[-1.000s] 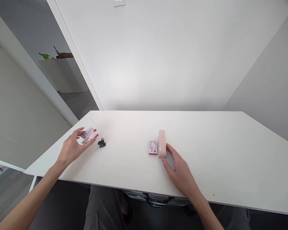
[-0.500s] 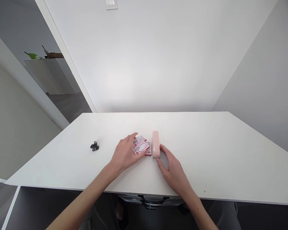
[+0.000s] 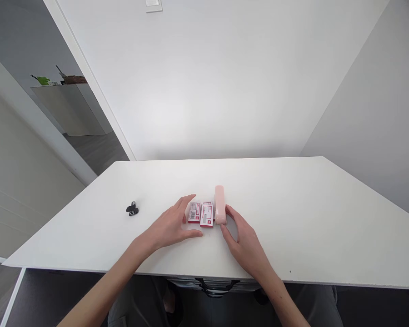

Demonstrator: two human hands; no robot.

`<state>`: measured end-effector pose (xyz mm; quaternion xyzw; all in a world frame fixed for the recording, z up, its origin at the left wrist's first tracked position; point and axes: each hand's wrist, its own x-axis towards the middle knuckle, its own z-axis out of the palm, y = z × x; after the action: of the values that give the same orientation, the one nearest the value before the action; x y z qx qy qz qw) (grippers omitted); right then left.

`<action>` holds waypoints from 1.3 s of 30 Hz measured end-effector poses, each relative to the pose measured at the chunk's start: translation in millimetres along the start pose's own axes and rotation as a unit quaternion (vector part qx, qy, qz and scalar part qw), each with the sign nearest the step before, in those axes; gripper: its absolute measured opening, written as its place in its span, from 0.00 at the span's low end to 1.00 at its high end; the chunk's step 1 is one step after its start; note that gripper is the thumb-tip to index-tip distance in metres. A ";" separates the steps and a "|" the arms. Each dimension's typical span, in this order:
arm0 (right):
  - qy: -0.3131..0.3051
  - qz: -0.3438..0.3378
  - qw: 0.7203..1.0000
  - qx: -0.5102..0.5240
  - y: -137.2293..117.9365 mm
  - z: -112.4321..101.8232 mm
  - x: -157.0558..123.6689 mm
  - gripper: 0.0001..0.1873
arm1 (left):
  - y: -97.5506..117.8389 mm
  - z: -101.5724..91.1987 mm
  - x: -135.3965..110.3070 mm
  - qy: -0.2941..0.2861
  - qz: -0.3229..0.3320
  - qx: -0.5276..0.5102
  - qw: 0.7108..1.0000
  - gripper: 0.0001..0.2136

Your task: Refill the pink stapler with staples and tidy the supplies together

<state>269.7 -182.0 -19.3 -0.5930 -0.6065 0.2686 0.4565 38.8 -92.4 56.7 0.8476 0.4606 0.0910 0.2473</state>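
A pink stapler lies on the white table near its middle. Small red-and-white staple boxes lie side by side just left of it. My left hand rests open on the table beside the boxes, fingers spread, thumb close to them, holding nothing. On the other side, my right hand sits with its fingertips against the stapler's near end, fingers loosely extended.
A small black binder clip lies alone on the table's left part. A white wall stands behind the table. At the left an open doorway shows a counter with items. A black handle shows under the table's front edge.
My left hand carried two staple boxes from the table's left side to the box by the stapler, set them down and let go. The view shifted slightly left.
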 end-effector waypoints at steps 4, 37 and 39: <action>-0.002 0.002 1.000 0.000 -0.4 -0.7 0.7 0.28 | -13.3 -4.5 7.3 -0.037 0.008 -0.017 0.999 0.45; -0.008 0.015 1.000 0.014 -2.9 -1.8 -0.6 0.29 | 15.4 3.6 40.5 0.014 0.048 0.026 0.998 0.41; -0.010 0.013 1.000 0.014 -2.7 -1.8 -0.4 0.28 | 14.7 3.5 41.8 0.003 0.052 0.006 0.999 0.41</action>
<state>269.9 -183.2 -16.3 -0.5917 -0.5993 0.2886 0.4555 74.3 -65.8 58.0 0.8716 0.4171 0.1034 0.2360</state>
